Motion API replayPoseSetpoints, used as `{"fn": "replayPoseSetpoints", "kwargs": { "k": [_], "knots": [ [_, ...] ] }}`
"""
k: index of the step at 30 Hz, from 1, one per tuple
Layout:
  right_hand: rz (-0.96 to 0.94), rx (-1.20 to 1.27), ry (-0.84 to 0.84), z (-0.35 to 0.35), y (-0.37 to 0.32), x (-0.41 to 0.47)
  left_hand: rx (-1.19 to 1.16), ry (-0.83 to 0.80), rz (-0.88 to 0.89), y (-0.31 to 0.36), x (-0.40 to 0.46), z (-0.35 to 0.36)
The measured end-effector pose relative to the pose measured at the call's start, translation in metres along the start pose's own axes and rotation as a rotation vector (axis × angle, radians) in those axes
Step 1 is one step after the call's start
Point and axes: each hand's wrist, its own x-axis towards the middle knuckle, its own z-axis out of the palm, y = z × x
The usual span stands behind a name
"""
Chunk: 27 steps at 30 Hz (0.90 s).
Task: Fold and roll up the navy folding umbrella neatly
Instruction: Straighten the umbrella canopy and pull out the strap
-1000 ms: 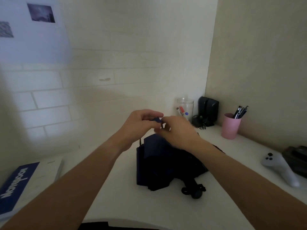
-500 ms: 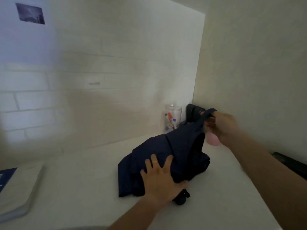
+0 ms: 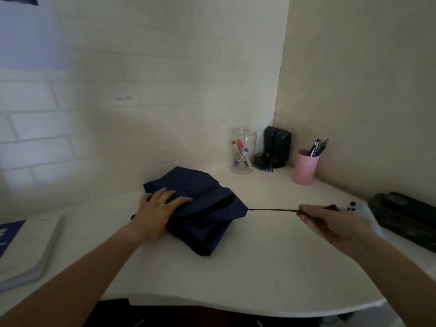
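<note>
The navy folding umbrella (image 3: 203,206) lies bunched on the white desk (image 3: 247,267), its fabric in loose folds. My left hand (image 3: 160,208) rests flat on its left part, fingers spread, pressing the cloth down. A thin dark strap (image 3: 273,210) runs from the umbrella's right edge, stretched taut to the right. My right hand (image 3: 330,223) is closed around the strap's end, well to the right of the umbrella. The umbrella's handle is hidden under my left hand and the fabric.
A book (image 3: 26,251) lies at the left desk edge. At the back corner stand a clear jar of markers (image 3: 243,151), a black device (image 3: 276,147) and a pink pen cup (image 3: 305,166). A black case (image 3: 405,215) lies at the right, with a white controller behind my right hand.
My right hand has pulled the strap down and out to the right until taut. The umbrella fabric has dropped flatter. My left hand has shifted up and left on the umbrella.
</note>
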Motion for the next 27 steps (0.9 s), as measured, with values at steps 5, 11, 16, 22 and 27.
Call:
{"fn": "replayPoseSetpoints", "kwargs": {
  "k": [5, 11, 16, 22, 27],
  "knots": [
    [-0.005, -0.099, -0.153, 0.003, 0.036, -0.024, -0.510, 0.251, 0.141, 0.025, -0.028, -0.032],
    [-0.017, -0.222, -0.158, 0.006, 0.050, -0.040, -0.209, 0.459, 0.380, 0.101, -0.042, 0.002],
    [-0.296, -0.700, 0.148, -0.004, 0.054, -0.034, -0.388, 0.566, 0.263, 0.096, -0.046, 0.041],
    [-0.833, -1.015, -0.186, 0.074, 0.074, -0.029, -0.479, 0.540, 0.161, 0.099, -0.051, 0.036],
    [-1.051, -1.196, -0.263, 0.115, 0.066, -0.011, -0.669, 0.566, 0.082, 0.092, -0.053, 0.018]
  ]
}}
